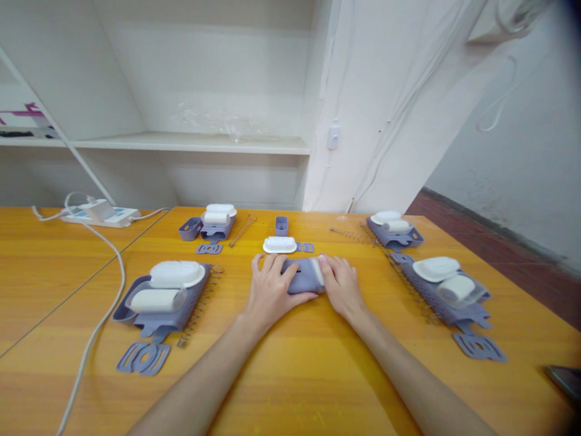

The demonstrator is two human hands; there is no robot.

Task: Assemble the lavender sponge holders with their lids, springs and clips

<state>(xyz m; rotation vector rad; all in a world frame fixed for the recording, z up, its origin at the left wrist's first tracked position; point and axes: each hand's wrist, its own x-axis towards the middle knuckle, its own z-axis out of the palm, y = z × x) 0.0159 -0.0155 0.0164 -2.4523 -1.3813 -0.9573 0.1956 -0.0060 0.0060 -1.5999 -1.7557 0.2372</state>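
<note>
A grey-purple plastic casing (pixel 303 280) lies on its side on the table in front of me. My left hand (pixel 271 287) grips its left part, fingers over the top and thumb along the near side. At its right end, a white part (pixel 317 272) shows, partly hidden under my right hand (pixel 342 283), whose thumb and fingers close around that end. Just beyond my hands sit a white bristled brush head (pixel 279 244), a flat cut-out grey-purple piece (pixel 305 247) and a small grey-purple cup (pixel 281 226).
Grey-purple casings with white rolls and brush heads lie at the left (pixel 170 297), back left (pixel 216 221), right (pixel 447 290) and back right (pixel 394 230). Wire coils (pixel 200 309) lie beside them. A white cable (pixel 118 284) runs from a power strip (pixel 102 213).
</note>
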